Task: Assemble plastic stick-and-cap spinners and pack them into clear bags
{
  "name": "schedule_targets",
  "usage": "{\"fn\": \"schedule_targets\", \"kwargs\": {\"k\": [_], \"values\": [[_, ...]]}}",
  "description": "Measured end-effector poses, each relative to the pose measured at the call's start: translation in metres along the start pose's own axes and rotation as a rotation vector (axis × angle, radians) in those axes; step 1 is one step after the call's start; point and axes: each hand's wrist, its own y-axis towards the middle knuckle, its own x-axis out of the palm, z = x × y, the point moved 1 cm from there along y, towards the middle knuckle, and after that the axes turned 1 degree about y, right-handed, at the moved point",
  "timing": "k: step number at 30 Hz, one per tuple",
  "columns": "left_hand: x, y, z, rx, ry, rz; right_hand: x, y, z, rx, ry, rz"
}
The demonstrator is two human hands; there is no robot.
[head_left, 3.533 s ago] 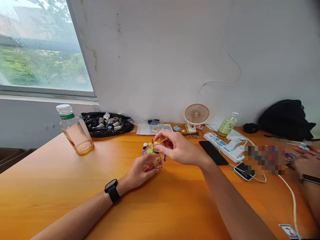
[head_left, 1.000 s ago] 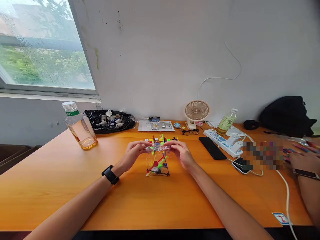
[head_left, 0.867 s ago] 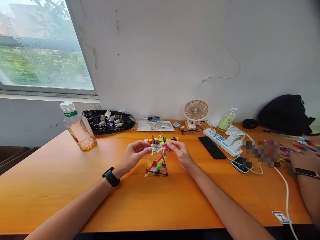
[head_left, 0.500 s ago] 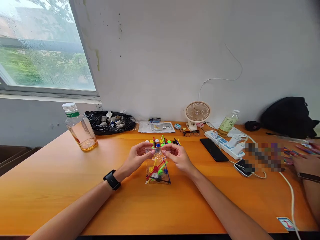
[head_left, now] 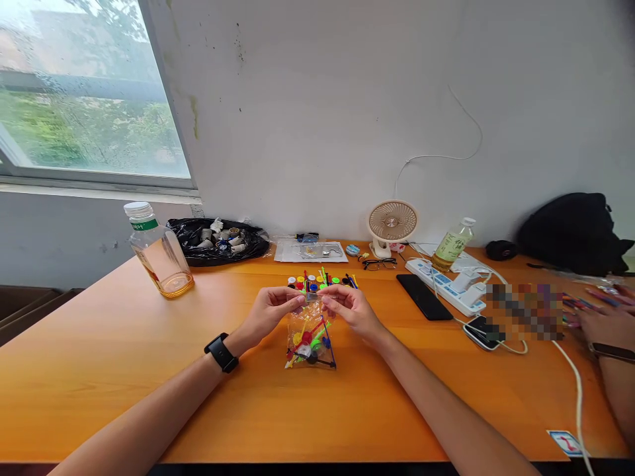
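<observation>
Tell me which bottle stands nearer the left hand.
The left bottle, with the green neck band; the other bottle stands by the power strip.

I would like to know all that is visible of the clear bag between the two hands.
The clear bag looks like thin, wrinkled, shiny plastic. Colourful sticks and round pieces show through it, mostly low down. The left hand and right hand pinch its top edge, one at each side. It is over the table; whether it touches down is unclear.
</observation>
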Motion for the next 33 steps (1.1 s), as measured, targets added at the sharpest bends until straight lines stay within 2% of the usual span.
{"fn": "schedule_targets", "kwargs": {"k": [7,15,22,33], "values": [[0.002,-0.002,0.004,-0.037,-0.017,-0.022,0.0,0.002,0.002,-0.01,-0.016,0.021],[-0.001,0.001,0.0,0.04,0.043,0.051,0.001,0.002,0.001,-0.006,-0.039,0.041],[0.001,0.0,-0.005,-0.009,-0.004,-0.019,0.001,0.001,-0.001,-0.026,-0.036,0.031],[-0.01,0.006,-0.003,0.057,0.045,-0.048,-0.01,0.002,0.007,0.001,0.043,0.05]]}}
